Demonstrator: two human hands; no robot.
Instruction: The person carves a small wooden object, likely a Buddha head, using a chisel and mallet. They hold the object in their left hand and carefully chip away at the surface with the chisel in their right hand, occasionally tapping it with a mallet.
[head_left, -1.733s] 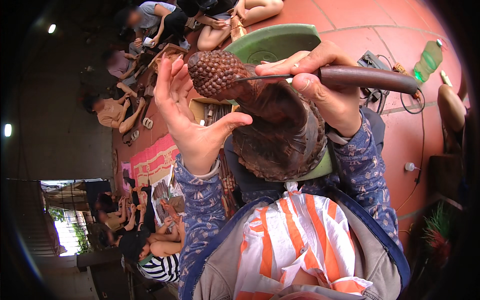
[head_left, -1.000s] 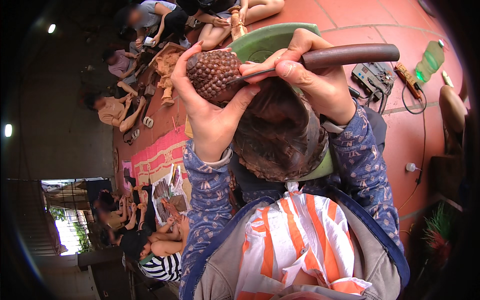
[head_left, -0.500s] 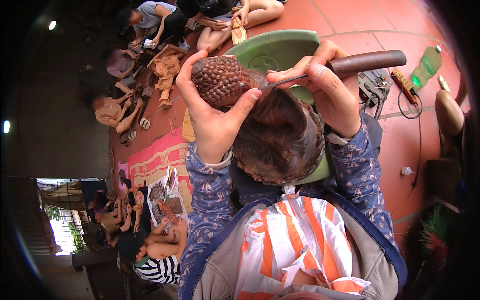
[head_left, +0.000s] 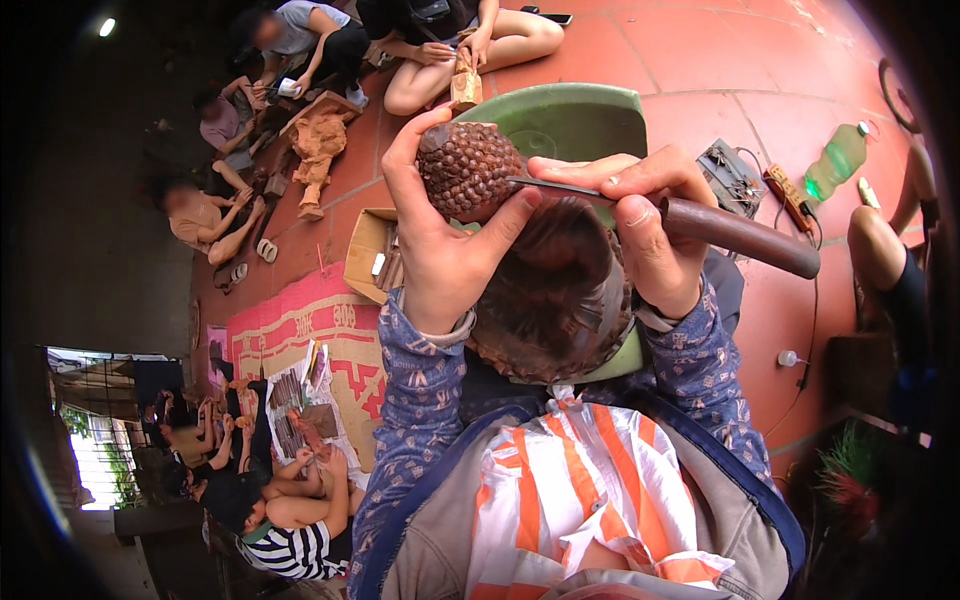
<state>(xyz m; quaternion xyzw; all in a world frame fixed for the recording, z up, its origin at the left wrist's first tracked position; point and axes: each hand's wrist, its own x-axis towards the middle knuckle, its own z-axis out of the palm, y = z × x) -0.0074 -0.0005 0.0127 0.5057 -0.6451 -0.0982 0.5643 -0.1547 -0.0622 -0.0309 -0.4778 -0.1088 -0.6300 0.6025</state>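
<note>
My left hand (head_left: 440,255) is closed round the knobbly, curl-covered head of a dark brown wooden statue (head_left: 468,175), its thumb along the near side. The statue's smooth, folded body (head_left: 545,285) leans toward me over a green plastic basin (head_left: 600,110). In my right hand (head_left: 660,225) is a carving chisel (head_left: 740,238) with a round dark wooden handle, gripped with the fingers along its thin metal blade. The blade's tip lies at the right edge of the curls, just above my left thumb. Part of the statue's head is hidden by my hands.
Left stand a cardboard box (head_left: 370,250), a pink patterned mat (head_left: 300,315) and a pale wooden carving (head_left: 318,150). Several people sit along the left and top. Rightward are a grey electrical device (head_left: 732,175), a power strip (head_left: 790,200) with a cord, and a green bottle (head_left: 838,160).
The chisel's tip has shifted from the neck area up to the edge of the curls, and its handle now slopes down to the right. The statue's head appears slightly turned.
</note>
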